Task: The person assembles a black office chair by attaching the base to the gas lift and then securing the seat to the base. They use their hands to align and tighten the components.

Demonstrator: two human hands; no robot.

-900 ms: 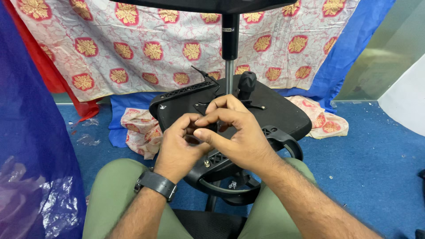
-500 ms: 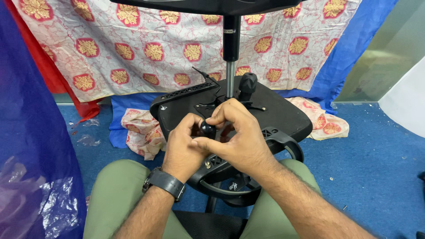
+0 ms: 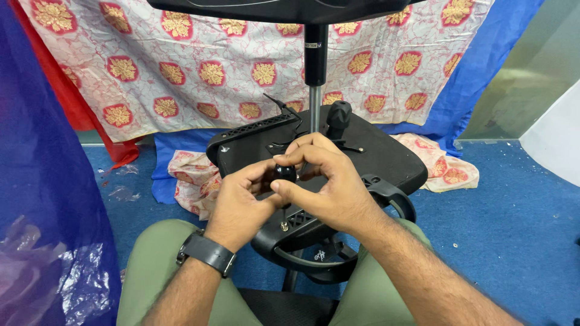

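Note:
An upturned black office chair seat (image 3: 386, 158) lies in front of me, its armrest loop (image 3: 314, 241) resting between my knees. Both my hands meet over a small round black knob (image 3: 284, 174) that sits on a thin screw shaft above the armrest bracket. My left hand (image 3: 238, 202) pinches the knob from the left with thumb and fingers. My right hand (image 3: 329, 181) wraps over it from the right, thumb against its lower side. A dark watch (image 3: 205, 252) is on my left wrist.
The chair's gas column (image 3: 315, 66) rises from the seat to the base at the top edge. A black lever knob (image 3: 338, 118) stands on the seat underside. Flowered cloth (image 3: 199, 66) hangs behind and lies on the blue carpet (image 3: 519, 223). Blue plastic sheeting (image 3: 42, 199) hangs at left.
My hands have shifted slightly up and apart, so the black knob shows between the fingers; it was hidden under them 0.9 s ago. The chair has not moved.

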